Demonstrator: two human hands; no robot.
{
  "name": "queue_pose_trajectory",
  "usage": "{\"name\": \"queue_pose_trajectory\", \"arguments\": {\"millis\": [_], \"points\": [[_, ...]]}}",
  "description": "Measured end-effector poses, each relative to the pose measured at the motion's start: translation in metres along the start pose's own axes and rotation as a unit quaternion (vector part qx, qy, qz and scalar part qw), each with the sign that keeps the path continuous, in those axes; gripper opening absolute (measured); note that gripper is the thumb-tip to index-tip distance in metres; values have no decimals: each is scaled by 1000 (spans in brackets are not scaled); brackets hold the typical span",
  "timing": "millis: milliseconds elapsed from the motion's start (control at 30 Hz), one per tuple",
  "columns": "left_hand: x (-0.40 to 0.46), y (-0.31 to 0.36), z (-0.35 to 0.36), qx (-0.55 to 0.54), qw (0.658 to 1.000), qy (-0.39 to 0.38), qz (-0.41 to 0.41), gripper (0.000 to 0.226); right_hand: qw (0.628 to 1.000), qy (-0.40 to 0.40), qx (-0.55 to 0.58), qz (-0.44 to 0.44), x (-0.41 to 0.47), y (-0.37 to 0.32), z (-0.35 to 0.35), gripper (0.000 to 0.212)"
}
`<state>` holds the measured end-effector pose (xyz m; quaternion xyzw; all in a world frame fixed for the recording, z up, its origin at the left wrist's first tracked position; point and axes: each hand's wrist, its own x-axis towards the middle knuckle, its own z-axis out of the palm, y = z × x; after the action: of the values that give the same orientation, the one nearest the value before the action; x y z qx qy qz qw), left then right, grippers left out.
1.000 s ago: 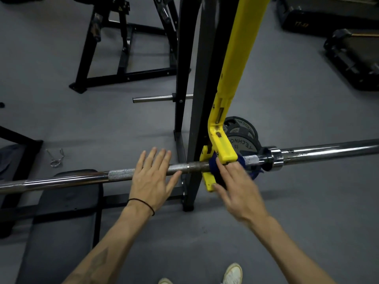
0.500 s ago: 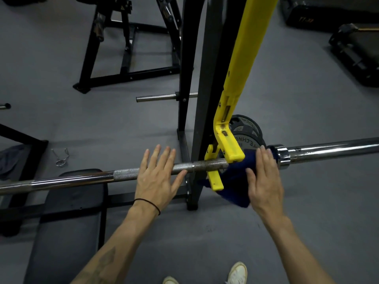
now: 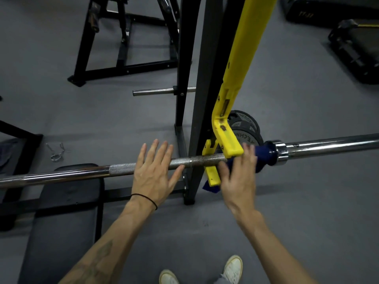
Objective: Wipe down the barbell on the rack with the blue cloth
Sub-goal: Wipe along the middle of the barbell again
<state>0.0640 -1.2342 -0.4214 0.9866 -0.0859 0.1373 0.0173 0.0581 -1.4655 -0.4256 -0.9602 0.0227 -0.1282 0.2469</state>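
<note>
Right hand (image 3: 238, 177) now back leftward, clutching blue cloth (image 3: 264, 155) around left-right barbell (image 3: 143, 167); left hand (image 3: 155, 171) flat, open.

A grey gym floor (image 3: 287, 212) filled most of the view. A black padded bench (image 3: 61, 222) lay at the lower left. Beyond it, on the floor, sat a metal spring collar (image 3: 55, 151). Just behind the near upright, two dark weight plates (image 3: 245, 128) leaned together, their raised lettering only partly readable. A short steel storage peg (image 3: 155, 92) stuck out leftward from a black post. Farther back at the upper left stood a separate black steel frame (image 3: 123, 64). At the upper right, dark equipment (image 3: 352, 50) rested on the floor, too shadowed to identify. Two white shoes (image 3: 232, 267) showed at the bottom edge.
</note>
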Motion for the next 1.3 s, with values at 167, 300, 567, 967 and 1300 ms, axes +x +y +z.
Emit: {"name": "queue_pose_trajectory", "arguments": {"millis": [167,300,567,967,1300], "points": [[-1,-1,3,-10,1000,12,10,67,980,-33,-74,-180,7,42,-17,74],[-2,-2,6,-35,999,36,16,66,998,51,-22,31,14,40,-12,87],[29,-14,1,67,996,-30,58,64,975,-58,-82,-199,10,41,-22,77],[56,-25,-21,-78,944,-318,-39,86,979,-49,-67,-187,10,34,-21,70],[16,-15,-3,-34,997,-64,-33,77,989,-39,-20,-142,-7,-7,5,76]]}}
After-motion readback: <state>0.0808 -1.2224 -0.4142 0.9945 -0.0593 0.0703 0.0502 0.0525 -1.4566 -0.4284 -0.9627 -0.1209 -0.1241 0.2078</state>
